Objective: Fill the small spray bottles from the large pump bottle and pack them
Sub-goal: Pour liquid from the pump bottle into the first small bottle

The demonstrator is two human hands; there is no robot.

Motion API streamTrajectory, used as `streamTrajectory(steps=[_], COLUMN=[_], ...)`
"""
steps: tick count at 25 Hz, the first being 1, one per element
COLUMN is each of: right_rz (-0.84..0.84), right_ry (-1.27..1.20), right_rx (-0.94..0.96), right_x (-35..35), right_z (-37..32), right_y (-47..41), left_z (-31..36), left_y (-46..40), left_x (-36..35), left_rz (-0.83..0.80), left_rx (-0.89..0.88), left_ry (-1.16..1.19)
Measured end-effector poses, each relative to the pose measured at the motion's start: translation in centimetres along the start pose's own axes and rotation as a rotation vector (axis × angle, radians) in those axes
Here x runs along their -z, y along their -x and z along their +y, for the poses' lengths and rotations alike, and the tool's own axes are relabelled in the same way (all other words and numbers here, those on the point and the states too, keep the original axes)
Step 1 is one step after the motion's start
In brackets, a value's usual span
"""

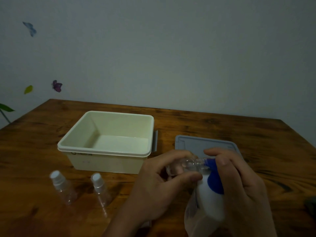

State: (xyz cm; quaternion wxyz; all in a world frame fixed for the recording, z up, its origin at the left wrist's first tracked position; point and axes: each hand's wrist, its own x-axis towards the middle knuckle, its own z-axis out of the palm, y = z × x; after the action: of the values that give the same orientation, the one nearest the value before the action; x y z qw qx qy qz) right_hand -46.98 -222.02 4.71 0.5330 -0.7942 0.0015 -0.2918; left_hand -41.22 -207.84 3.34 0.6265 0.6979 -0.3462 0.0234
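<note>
My left hand (159, 183) grips a small clear spray bottle (186, 165), tilted on its side with its open mouth against the blue pump head (214, 183) of the large white pump bottle (206, 211). My right hand (242, 183) lies over the pump head, fingers curled round it. Two more small clear bottles with white caps, one at the left (62, 187) and one beside it (100, 190), stand upright on the table left of my hands. The cream box (106, 150) behind them stands open with nothing visible inside.
A grey lid (191, 142) lies flat on the wooden table (222, 127) right of the box, partly behind my hands. A dark object (310, 204) shows at the right edge. A wall with butterfly stickers stands behind the table.
</note>
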Motion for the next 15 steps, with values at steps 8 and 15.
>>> streamTrajectory(steps=[8, 15], right_rz=[0.013, 0.039], right_ry=[-0.033, -0.023], right_rx=[0.041, 0.035], right_x=[-0.34, -0.37], right_z=[0.37, 0.01], right_y=[0.01, -0.16], left_z=[-0.16, -0.11], left_y=[0.04, -0.05], left_x=[0.11, -0.07], left_rz=[-0.010, 0.010], left_rx=[-0.008, -0.001], left_ry=[0.006, 0.012])
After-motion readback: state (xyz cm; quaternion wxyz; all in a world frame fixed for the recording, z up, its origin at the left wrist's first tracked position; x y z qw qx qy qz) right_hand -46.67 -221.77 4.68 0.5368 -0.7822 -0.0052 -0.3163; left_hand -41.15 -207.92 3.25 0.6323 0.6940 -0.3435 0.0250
